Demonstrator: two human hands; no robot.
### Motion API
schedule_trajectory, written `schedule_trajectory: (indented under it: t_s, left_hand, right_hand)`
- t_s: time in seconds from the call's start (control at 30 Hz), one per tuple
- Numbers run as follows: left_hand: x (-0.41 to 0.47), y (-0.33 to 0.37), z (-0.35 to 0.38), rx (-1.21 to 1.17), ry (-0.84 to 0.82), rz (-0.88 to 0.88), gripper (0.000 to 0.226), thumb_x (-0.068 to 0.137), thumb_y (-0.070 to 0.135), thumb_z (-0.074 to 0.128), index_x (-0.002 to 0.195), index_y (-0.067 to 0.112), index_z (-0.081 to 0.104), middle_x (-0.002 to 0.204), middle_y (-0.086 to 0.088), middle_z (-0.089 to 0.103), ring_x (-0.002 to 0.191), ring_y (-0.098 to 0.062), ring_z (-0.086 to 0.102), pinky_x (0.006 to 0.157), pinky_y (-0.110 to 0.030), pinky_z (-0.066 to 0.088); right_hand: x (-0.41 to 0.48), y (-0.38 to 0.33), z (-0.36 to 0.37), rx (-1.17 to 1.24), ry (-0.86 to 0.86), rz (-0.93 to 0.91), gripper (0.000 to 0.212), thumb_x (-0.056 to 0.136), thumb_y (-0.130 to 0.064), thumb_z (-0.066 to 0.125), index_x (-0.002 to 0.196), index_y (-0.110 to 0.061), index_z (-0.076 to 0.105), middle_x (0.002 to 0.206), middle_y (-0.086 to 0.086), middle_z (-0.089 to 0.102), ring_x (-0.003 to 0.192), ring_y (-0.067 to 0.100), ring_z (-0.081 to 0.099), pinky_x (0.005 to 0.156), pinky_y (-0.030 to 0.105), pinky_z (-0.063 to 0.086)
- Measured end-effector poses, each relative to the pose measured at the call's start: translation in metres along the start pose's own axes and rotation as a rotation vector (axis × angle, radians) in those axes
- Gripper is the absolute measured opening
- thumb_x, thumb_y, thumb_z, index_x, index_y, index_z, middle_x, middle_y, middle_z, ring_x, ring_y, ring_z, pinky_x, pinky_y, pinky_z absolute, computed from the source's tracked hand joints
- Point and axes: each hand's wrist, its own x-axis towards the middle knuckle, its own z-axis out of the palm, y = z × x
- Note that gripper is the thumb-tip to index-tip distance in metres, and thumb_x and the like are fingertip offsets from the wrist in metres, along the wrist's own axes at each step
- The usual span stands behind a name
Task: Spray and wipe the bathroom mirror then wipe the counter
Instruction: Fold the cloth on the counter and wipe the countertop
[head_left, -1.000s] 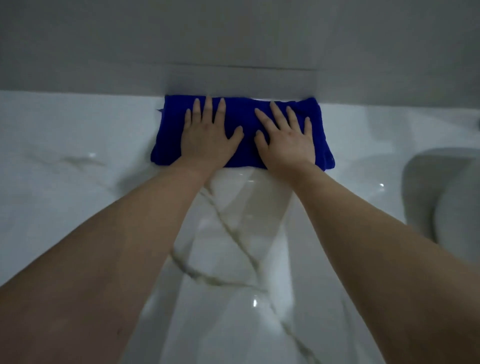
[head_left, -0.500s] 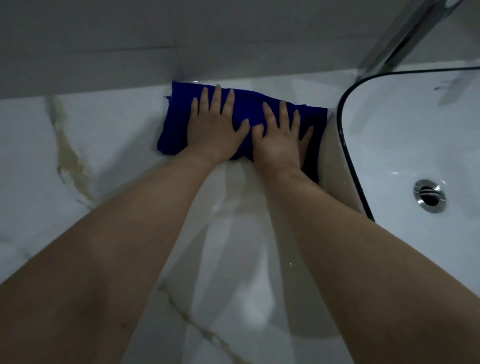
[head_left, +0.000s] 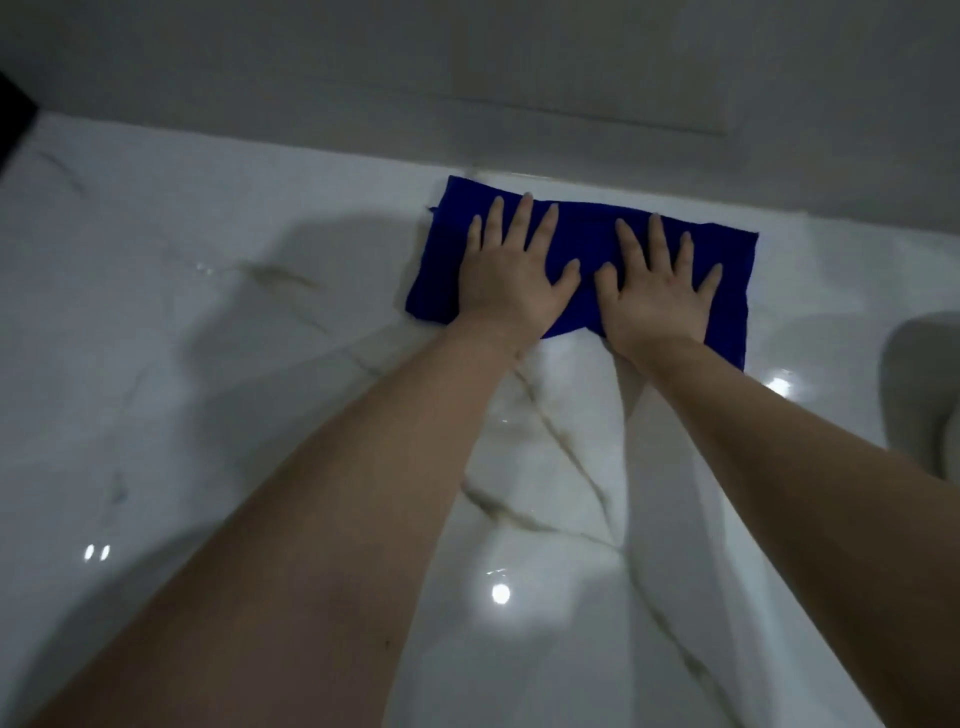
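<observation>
While both our palms lie flat on it, the blue cloth (head_left: 587, 236) sits at the back of the marble counter (head_left: 208, 395), its far edge just beside the foot of the grey wall (head_left: 363, 67). It is folded into a long rectangle. Its long axis runs left to right along the wall and dips slightly toward the right end. Our left hand (head_left: 511, 283) presses the left half and our right hand (head_left: 657, 293) the right half, thumbs nearly meeting at the middle. The fingers of both are straight, spread and pointing toward the wall, gripping nothing. At the right edge we make out the blurred, rounded side of a pale basin (head_left: 922, 395), apart from the cloth.
</observation>
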Motion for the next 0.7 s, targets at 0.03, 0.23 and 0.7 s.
schedule_trajectory:
  t_s: [0.03,0.23,0.7]
  left_hand:
    - [-0.004,-0.024,-0.005,0.004,0.007,-0.03,0.066,0.097,0.055,0.024,0.153,0.023,0.011,0.16,-0.004,0.007,0.147,-0.028,0.001,0.119,-0.043,-0.001]
    - [-0.036,-0.162,-0.035,0.024,0.013,-0.245,0.066,0.097,0.056,0.021,0.153,0.024,0.004,0.161,-0.002,0.001,0.147,-0.027,-0.003,0.119,-0.042,-0.003]
    - [-0.118,-0.348,-0.062,0.027,0.147,-0.584,0.065,0.098,0.052,0.023,0.153,0.02,0.008,0.16,-0.004,0.006,0.147,-0.023,0.002,0.119,-0.038,0.0]
  right_hand:
    - [0.001,-0.024,0.002,-0.005,-0.004,-0.038,0.057,0.099,-0.048,0.014,0.153,-0.034,0.002,0.162,-0.001,-0.003,0.148,0.028,-0.005,0.116,0.058,-0.004]
    - [0.002,-0.167,0.015,-0.031,-0.012,-0.277,0.058,0.098,-0.05,0.013,0.153,-0.034,0.003,0.162,-0.002,-0.004,0.148,0.028,-0.006,0.117,0.057,-0.005]
    - [-0.019,-0.377,0.039,-0.075,-0.046,-0.693,0.058,0.098,-0.052,0.015,0.153,-0.035,0.004,0.162,-0.003,-0.004,0.148,0.028,-0.007,0.117,0.055,-0.008]
